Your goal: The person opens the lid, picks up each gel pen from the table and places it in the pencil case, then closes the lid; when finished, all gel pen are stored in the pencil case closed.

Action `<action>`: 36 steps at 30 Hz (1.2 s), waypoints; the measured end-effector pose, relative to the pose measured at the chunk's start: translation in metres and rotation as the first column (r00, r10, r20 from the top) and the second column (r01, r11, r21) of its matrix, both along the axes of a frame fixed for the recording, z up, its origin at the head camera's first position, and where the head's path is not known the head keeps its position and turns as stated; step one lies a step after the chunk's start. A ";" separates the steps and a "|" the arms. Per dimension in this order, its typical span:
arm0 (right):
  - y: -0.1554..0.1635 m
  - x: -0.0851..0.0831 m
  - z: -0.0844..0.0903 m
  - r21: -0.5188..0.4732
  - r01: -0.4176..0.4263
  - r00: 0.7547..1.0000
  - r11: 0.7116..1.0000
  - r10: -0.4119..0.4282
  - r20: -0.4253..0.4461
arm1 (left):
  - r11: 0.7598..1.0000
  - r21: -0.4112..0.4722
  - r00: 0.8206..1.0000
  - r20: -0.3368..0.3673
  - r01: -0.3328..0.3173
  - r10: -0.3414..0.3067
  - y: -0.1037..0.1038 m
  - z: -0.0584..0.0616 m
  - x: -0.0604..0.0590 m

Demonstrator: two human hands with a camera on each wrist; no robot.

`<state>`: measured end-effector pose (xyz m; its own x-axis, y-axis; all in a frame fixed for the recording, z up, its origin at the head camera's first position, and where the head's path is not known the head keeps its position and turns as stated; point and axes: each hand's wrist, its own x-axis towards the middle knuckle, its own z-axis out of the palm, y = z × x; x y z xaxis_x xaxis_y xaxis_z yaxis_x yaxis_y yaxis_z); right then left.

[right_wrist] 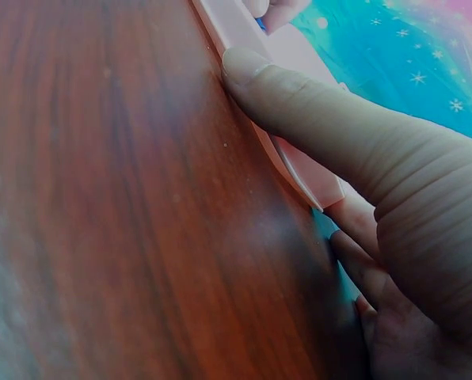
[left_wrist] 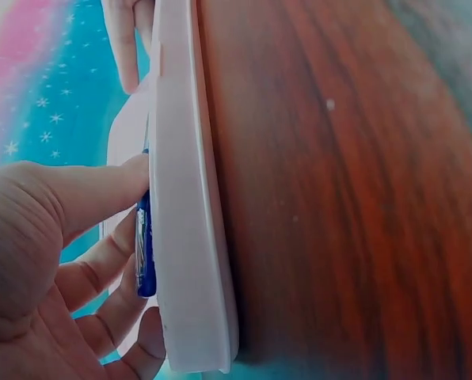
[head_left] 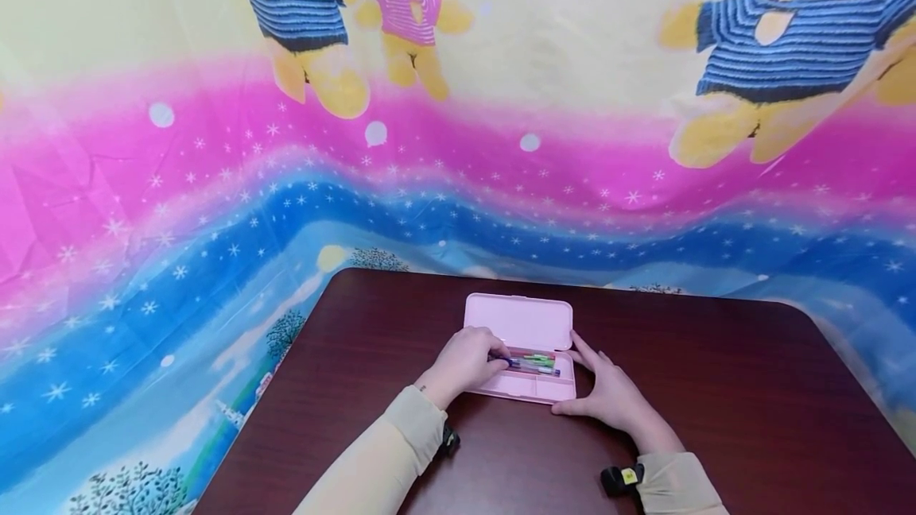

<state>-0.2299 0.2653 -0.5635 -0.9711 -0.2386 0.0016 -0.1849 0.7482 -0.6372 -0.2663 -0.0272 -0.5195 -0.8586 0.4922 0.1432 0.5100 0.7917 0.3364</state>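
A pink pencil case (head_left: 502,385) lies on the table with its lid (head_left: 518,322) raised at the back. Several pens (head_left: 538,359) with green, clear and purple parts rest in its rear compartment. My left hand (head_left: 468,360) reaches over the left end of the case, pinching a blue pen (left_wrist: 145,257) between thumb and fingers just above the near wall. My right hand (head_left: 615,396) holds the right end, thumb (right_wrist: 299,107) along the front side and fingers spread round to the back by the lid.
The dark reddish-brown wooden table (head_left: 386,324) has rounded far corners. Behind it hangs a cloth (head_left: 458,149) printed with bears and snowflakes. A black wrist camera (head_left: 621,480) sits at the right sleeve, another (head_left: 449,440) at the left. Divider walls split the front of the case.
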 end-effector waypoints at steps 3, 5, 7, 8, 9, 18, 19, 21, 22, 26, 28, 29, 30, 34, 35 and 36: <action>0.000 0.000 -0.001 0.001 -0.002 1.000 1.000 0.002 -0.006 | 0.999 0.045 1.000 0.005 -0.023 0.023 -0.002 0.003 -0.002; 0.001 0.000 -0.001 -0.001 -0.003 1.000 1.000 0.003 -0.012 | 0.993 0.101 0.998 -0.004 -0.063 0.063 -0.005 0.004 -0.007; 0.001 0.000 -0.001 -0.003 -0.003 1.000 1.000 0.003 -0.018 | 0.977 0.183 0.993 -0.021 -0.112 0.117 -0.009 0.005 -0.013; 0.000 0.000 -0.001 -0.004 -0.003 1.000 1.000 0.003 -0.019 | 0.965 0.222 0.988 -0.027 -0.141 0.151 -0.011 0.004 -0.018; 0.000 0.000 -0.001 -0.005 -0.003 1.000 1.000 0.003 -0.021 | 0.951 0.257 0.982 -0.033 -0.172 0.186 -0.013 0.004 -0.022; 0.000 0.001 0.000 -0.012 -0.003 1.000 1.000 0.003 -0.016 | 0.792 0.469 0.920 0.230 -0.391 0.318 -0.030 0.005 -0.060; 0.000 0.001 0.000 -0.014 -0.003 1.000 1.000 0.003 -0.012 | 0.783 0.478 0.916 0.262 -0.397 0.305 -0.031 0.005 -0.063; 0.000 0.001 0.001 -0.022 -0.003 1.000 1.000 0.003 -0.004 | 0.773 0.488 0.907 0.317 -0.406 0.277 -0.033 0.003 -0.067; 0.000 0.001 0.001 -0.024 -0.003 1.000 1.000 0.003 0.001 | 0.770 0.489 0.904 0.335 -0.409 0.266 -0.034 0.002 -0.069; -0.001 0.001 0.001 -0.032 0.007 1.000 0.999 -0.006 0.017 | 0.773 0.499 0.910 0.338 -0.391 0.242 -0.035 -0.003 -0.073; -0.001 0.001 0.001 -0.029 0.010 1.000 1.000 -0.010 0.018 | 0.774 0.512 0.921 0.311 -0.371 0.235 -0.036 -0.005 -0.073; -0.001 0.000 0.001 -0.027 0.012 1.000 1.000 -0.011 0.018 | 0.776 0.519 0.927 0.295 -0.359 0.231 -0.036 -0.005 -0.074; -0.001 0.000 0.001 -0.026 0.012 1.000 1.000 -0.012 0.017 | 0.777 0.527 0.933 0.278 -0.345 0.226 -0.036 -0.005 -0.073; -0.001 0.001 0.001 -0.023 0.011 1.000 1.000 -0.011 0.010 | 0.777 0.552 0.950 0.237 -0.302 0.201 -0.036 -0.004 -0.071; -0.001 0.001 0.001 -0.022 0.011 1.000 1.000 -0.011 0.009 | 0.778 0.555 0.953 0.230 -0.294 0.196 -0.036 -0.003 -0.070; -0.001 0.001 0.001 -0.023 0.012 1.000 1.000 -0.011 0.008 | 0.778 0.558 0.955 0.226 -0.287 0.191 -0.036 -0.002 -0.069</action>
<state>-0.2292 0.2646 -0.5624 -0.9738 -0.2274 -0.0002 -0.1715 0.7350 -0.6560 -0.3357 -0.0635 -0.5217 -0.9716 0.1335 0.1953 0.2364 0.5121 0.8258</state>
